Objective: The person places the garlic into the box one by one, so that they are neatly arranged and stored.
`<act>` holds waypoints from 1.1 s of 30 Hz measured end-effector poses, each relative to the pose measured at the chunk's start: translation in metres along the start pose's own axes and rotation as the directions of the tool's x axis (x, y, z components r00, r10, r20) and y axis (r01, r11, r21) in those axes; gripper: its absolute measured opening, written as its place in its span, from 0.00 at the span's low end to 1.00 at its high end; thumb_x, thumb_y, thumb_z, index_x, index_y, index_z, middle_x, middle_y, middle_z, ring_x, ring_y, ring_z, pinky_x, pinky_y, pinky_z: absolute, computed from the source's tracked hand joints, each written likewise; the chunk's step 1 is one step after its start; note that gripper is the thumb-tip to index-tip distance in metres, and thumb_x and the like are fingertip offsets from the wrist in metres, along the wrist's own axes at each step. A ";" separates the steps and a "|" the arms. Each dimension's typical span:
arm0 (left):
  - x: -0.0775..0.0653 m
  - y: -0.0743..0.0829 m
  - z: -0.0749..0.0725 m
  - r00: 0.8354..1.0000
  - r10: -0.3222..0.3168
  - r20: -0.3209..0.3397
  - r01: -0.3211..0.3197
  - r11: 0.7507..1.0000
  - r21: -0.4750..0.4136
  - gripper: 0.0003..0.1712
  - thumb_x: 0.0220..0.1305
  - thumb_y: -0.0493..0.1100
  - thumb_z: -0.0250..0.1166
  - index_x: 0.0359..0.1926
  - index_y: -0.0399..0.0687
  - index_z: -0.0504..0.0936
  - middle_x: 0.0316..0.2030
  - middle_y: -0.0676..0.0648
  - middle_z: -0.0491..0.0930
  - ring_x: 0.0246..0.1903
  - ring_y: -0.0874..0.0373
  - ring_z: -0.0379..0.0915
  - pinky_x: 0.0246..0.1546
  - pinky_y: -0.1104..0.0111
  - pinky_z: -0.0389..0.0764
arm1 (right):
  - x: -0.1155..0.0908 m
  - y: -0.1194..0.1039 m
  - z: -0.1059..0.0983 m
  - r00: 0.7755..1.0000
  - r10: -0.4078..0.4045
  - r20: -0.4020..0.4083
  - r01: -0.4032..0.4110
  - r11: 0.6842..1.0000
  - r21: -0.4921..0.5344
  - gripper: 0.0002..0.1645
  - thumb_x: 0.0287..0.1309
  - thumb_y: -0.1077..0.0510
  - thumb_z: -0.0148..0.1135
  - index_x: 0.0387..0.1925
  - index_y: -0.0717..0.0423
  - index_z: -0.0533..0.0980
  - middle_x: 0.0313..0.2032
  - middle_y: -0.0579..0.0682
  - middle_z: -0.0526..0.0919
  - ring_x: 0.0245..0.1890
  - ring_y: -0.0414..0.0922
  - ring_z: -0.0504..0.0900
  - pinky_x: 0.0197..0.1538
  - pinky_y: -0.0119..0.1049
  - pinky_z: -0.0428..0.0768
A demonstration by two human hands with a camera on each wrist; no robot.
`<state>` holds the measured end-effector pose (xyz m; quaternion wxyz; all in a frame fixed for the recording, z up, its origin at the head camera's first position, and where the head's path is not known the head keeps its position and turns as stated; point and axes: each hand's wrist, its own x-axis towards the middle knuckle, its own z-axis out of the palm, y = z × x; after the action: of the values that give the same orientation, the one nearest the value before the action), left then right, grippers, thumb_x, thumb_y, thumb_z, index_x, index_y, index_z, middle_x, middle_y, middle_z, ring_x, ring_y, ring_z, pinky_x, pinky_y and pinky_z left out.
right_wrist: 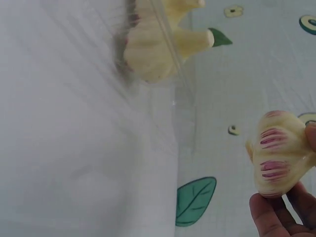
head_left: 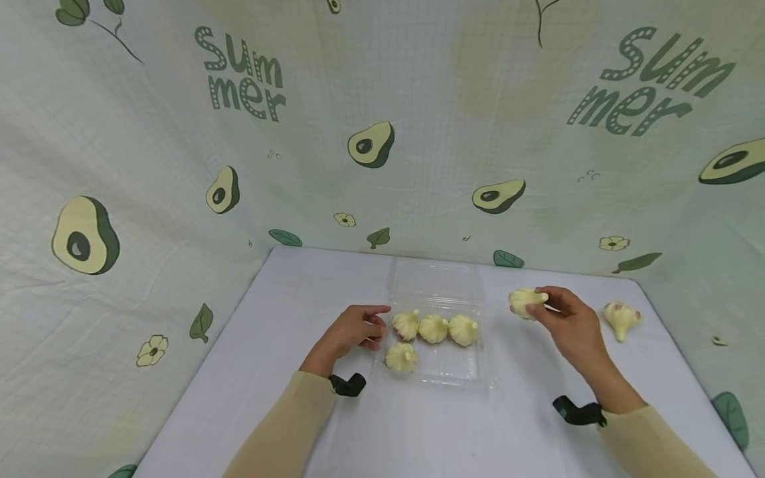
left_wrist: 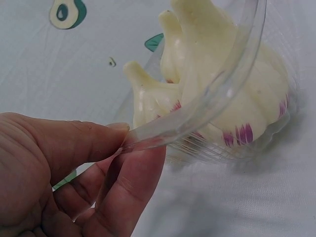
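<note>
A clear plastic box with its lid folded back holds several pale garlic bulbs: three along the back row and one at the front left. My left hand is at the box's left side; in the left wrist view its thumb and finger pinch the clear rim. To the right of the box, my right hand holds another garlic bulb raised above the table. Purple streaks mark that bulb's base in the right wrist view, with the fingers at its side and stem.
One more garlic bulb lies on the white table at the far right, beyond my right hand. The transparent lid lies toward the back edge. A printed cloth with avocados surrounds the table.
</note>
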<state>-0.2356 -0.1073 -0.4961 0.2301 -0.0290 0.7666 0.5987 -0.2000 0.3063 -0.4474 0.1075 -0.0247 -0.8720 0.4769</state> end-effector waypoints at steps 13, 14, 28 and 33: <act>-0.004 -0.001 0.000 0.999 0.032 0.010 -0.032 0.999 0.001 0.32 0.69 0.30 0.68 0.72 0.48 0.78 0.47 0.42 0.81 0.32 0.56 0.80 0.32 0.66 0.90 | -0.033 -0.041 0.030 0.987 -0.104 0.120 0.092 0.991 0.098 0.20 0.69 0.57 0.72 0.59 0.58 0.81 0.56 0.55 0.83 0.44 0.27 0.85 0.45 0.22 0.86; -0.004 -0.001 0.000 0.999 0.036 0.009 -0.036 0.999 0.002 0.32 0.69 0.30 0.68 0.72 0.48 0.78 0.47 0.42 0.81 0.32 0.56 0.80 0.32 0.66 0.90 | -0.036 -0.043 0.033 0.986 -0.104 0.130 0.091 0.991 0.101 0.20 0.68 0.58 0.72 0.59 0.58 0.81 0.57 0.56 0.84 0.45 0.29 0.86 0.45 0.23 0.86; -0.003 -0.001 0.001 0.999 0.035 0.021 -0.034 0.999 -0.020 0.33 0.68 0.29 0.67 0.73 0.49 0.77 0.48 0.41 0.80 0.31 0.56 0.80 0.32 0.67 0.90 | -0.063 -0.045 0.076 0.971 -0.028 0.237 -0.004 0.991 0.131 0.19 0.64 0.59 0.75 0.55 0.53 0.83 0.59 0.62 0.85 0.49 0.52 0.90 0.46 0.32 0.88; -0.003 -0.002 0.001 0.999 0.035 0.018 -0.035 0.999 -0.013 0.33 0.68 0.29 0.67 0.73 0.48 0.78 0.47 0.41 0.80 0.31 0.56 0.80 0.31 0.67 0.90 | -0.067 -0.041 0.089 0.968 -0.008 0.250 -0.025 0.992 0.126 0.19 0.63 0.59 0.76 0.54 0.52 0.83 0.60 0.61 0.84 0.49 0.53 0.90 0.46 0.33 0.89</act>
<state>-0.2320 -0.1077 -0.4968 0.2263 -0.0116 0.7610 0.6079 -0.1511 0.2005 -0.4710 -0.0041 0.0389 -0.8460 0.5318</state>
